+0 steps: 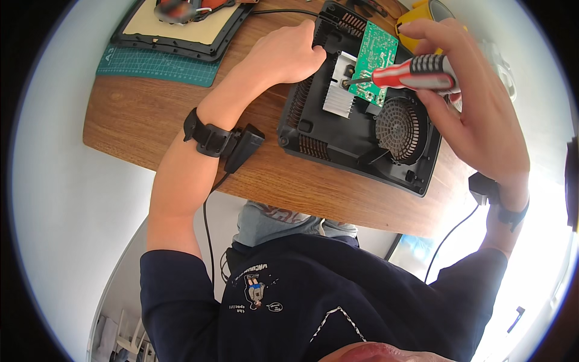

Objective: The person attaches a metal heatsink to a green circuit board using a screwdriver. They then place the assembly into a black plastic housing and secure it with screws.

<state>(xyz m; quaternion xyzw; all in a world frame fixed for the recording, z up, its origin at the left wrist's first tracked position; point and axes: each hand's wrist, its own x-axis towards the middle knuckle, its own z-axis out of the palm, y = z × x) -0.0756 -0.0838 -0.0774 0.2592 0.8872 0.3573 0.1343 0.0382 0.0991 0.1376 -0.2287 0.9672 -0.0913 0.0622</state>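
A screwdriver [416,73] with a red, grey and black handle lies in the grasp of my right hand [482,108]. Its shaft points left, with the tip at a screw on the silver heat sink [339,96]. Beside the heat sink, a green circuit board [377,54] sits tilted in the open black plastic housing [325,136]. My left hand [292,53] is closed at the housing's far left edge, its fingertips largely hidden. A round fan [399,130] with a grille fills the housing's near right part.
At the far left, a black-framed panel [175,27] with a blurred coil-like part on it rests over a green cutting mat [157,63]. A yellow roll-shaped object [422,18] stands at the back right. Cabled black devices are strapped to both wrists. The wooden table's [241,181] front edge curves before me.
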